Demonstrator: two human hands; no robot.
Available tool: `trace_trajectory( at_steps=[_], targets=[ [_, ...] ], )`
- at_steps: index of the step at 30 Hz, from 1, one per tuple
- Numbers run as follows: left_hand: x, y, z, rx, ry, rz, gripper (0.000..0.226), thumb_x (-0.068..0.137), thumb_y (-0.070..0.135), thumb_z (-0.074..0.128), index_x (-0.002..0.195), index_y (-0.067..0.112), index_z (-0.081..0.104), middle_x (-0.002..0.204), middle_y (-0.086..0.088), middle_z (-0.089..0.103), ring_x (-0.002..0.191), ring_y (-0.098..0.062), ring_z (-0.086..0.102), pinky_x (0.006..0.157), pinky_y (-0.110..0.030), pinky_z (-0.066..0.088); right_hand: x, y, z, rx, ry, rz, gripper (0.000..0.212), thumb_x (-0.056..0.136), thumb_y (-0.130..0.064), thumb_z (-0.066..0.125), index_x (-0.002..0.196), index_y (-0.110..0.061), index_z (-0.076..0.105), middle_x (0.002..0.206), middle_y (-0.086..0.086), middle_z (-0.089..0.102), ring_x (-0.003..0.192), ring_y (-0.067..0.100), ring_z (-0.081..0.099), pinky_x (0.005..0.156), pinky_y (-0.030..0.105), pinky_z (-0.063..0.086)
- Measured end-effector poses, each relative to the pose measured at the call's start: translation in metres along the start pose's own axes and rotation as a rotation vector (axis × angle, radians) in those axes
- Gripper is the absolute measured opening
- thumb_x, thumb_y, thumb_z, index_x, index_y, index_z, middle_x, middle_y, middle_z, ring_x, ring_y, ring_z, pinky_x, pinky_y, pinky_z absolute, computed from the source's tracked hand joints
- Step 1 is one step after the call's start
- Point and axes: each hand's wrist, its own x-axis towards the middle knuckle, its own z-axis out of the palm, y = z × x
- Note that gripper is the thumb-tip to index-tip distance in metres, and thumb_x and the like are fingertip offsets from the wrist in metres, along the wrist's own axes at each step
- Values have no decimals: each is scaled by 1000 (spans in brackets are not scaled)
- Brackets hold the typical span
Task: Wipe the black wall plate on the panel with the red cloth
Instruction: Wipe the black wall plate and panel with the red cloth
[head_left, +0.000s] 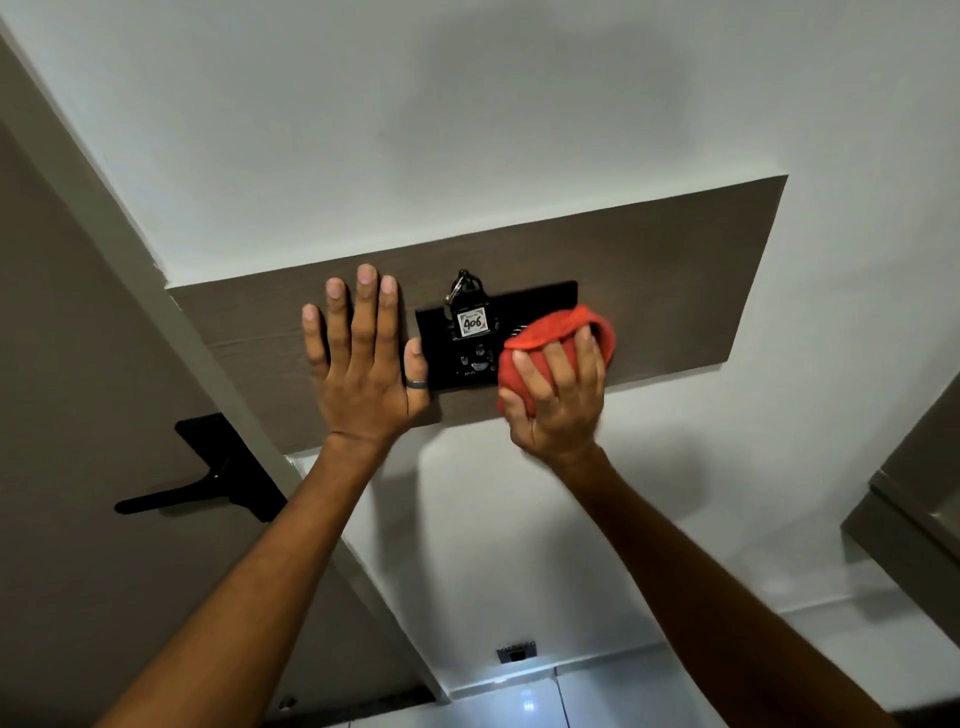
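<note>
Two bare hands meet the brown wooden panel (649, 260). The left hand (363, 364) lies flat, fingers spread, beside the glossy black wall plate (540, 306). The right hand (556, 400) grips the bunched red cloth (550, 332), pressing it against the plate's right part.

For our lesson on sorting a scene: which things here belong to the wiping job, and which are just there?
In the job: red cloth, black wall plate, panel, right hand, left hand.

Just there: key tag, door handle, floor socket.

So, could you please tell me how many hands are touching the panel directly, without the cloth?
1: the left hand lies flat on the brown panel, left of the black wall plate. The right hand grips the red cloth.
</note>
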Motion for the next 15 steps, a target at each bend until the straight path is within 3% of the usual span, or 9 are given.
trace_trajectory(
  at_steps=[4,8,11,12,15],
  targets=[
    [0,1,-1,9,17,18,64,103,34,35,161,10,20,166,-5,20,158,-25,4,129,-48,7,21,24,0,5,-17,-167,35,105,-41,50,133,-23,61,137,8,56,151,36,36,115,54,42],
    [-2,0,1,6,19,6,63,104,34,34,161,10,22,167,-4,17,158,-26,6,129,-48,8,55,12,11,72,64,-63,44,102,-45,51,141,-26,61,144,7,61,150,36,42,119,51,40],
    [-2,-1,1,8,15,-1,63,104,34,34,161,10,23,169,-3,14,158,-26,7,129,-48,7,55,34,4,45,21,-255,46,100,-45,52,138,-22,65,141,9,62,144,39,47,116,50,45],
    [-2,0,1,13,15,-1,63,104,34,34,160,10,23,169,-3,13,158,-27,7,129,-49,8,54,34,2,52,14,-191,44,101,-44,51,136,-21,65,142,9,61,144,39,46,115,51,45],
    [-1,-1,1,37,9,7,63,104,35,34,160,10,23,169,-4,12,158,-27,7,129,-49,8,44,-8,6,88,54,231,41,104,-43,48,135,-22,64,143,8,57,148,39,40,118,55,40]
  ],
)
